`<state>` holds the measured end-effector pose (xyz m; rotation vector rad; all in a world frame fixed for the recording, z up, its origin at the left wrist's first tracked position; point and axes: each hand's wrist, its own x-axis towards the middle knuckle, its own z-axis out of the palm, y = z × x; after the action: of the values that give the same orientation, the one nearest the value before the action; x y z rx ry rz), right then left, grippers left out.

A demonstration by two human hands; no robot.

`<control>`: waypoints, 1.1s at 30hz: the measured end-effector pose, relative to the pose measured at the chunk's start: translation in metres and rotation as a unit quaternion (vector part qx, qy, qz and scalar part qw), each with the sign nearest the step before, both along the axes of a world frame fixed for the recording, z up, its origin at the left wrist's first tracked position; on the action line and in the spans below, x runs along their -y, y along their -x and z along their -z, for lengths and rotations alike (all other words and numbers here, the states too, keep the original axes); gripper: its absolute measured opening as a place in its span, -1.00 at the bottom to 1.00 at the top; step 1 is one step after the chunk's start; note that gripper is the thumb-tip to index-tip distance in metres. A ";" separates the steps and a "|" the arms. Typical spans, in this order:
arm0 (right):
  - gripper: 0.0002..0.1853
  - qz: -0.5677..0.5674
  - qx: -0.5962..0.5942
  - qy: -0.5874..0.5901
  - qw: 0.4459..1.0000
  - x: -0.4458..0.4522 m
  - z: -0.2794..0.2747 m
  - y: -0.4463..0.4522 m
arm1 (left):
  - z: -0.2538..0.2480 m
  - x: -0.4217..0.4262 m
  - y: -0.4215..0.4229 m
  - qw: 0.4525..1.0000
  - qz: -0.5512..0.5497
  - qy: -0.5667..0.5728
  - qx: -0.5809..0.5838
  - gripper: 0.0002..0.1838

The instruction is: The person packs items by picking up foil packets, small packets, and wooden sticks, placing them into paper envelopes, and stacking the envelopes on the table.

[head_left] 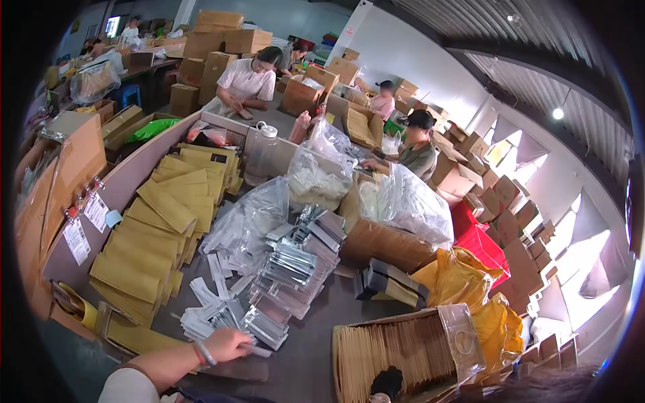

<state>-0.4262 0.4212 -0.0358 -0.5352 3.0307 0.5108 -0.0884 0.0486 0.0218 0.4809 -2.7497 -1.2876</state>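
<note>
A dark grey, flat tabletop (312,336) fills the near middle, beneath a corrugated metal roof (537,27); a pale wall (416,60) closes the far side, brown cardboard cartons (494,201) climb along the right, and a person in a pale pink top (242,84) works at the far side.

At the near right, an open tan cardboard box (463,332) holds a tight row of upright brown paper envelopes (396,346); the black-gloved right hand (386,381) is over its near end, though it is too dark there to tell whether the fingers grip anything; beyond it sit a crumpled yellow plastic bag (457,279) and a bright red plastic container (487,245).

The bare left hand (228,344) is closed on a thin grey flat packet (256,350), just above the table, at the near edge of a heap of shiny silver packets (289,262); yellow-brown paper mailers (138,269) overlap at left.
</note>
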 end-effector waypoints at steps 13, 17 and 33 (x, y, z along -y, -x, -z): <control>-0.72 -0.443 0.190 0.290 0.827 0.138 -0.075 -0.157 | -0.012 -0.025 -0.122 0.956 -0.078 0.276 0.055 -0.27; -0.67 -0.444 0.290 0.139 0.836 0.154 -0.036 -0.197 | 0.013 -0.019 -0.147 0.963 -0.084 0.254 0.040 -0.22; -0.72 -0.441 0.442 0.491 0.608 0.228 -0.005 -0.269 | 0.018 -0.040 -0.098 0.956 -0.083 0.281 -0.017 -0.32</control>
<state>-0.1576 0.1928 -0.0312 -1.6380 1.5828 -1.2027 0.0091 0.0882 0.0038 0.6031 -2.7906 -0.4339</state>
